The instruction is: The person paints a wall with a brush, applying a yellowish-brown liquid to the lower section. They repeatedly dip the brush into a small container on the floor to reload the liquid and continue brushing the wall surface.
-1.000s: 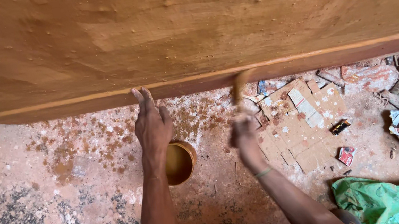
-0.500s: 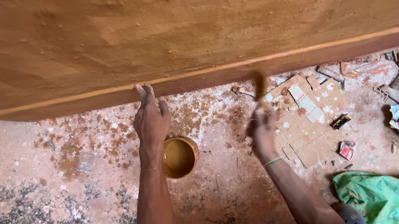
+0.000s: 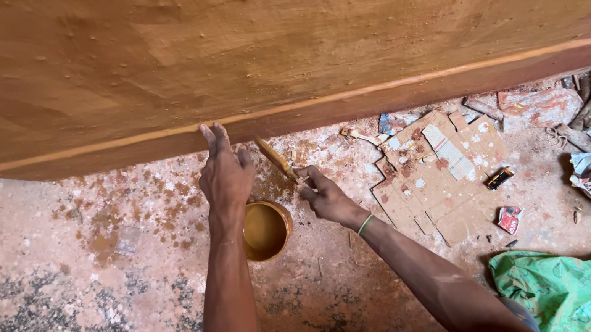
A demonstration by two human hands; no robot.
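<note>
Paintbrush point(image 3: 277, 160): lies centre frame, slanting from lower right up to upper left, bristle end close under the dark band at the foot of the wall point(image 3: 277, 37). Half a second earlier it appeared as a blurred streak further right and higher against the band; now it sits nearer the middle, sharp, just beside the left hand. Judgement: the stroke has run leftward along the base band, and the brush is at or near the end of a pass, close above the paint pot.

Brush appearance: slim handle, light wood colour, bristles loaded ochre like the wall; the tip is too small to tell if it touches the surface.

Right hand point(image 3: 324, 194): fingers closed around the lower end of the handle, a green band at the wrist.

Left hand point(image 3: 224, 174): fingers straight and close together, tips pressed on the pale stripe where wall meets band; holding nothing. Position much as before.

Paint pot point(image 3: 266, 229): round, open, ochre inside, on the spattered floor point(image 3: 60, 299) below and between the hands.

Outward: flattened cardboard point(image 3: 439, 176) centre right, green bag point(image 3: 567, 289) lower right, crumpled litter at the right edge.
</note>
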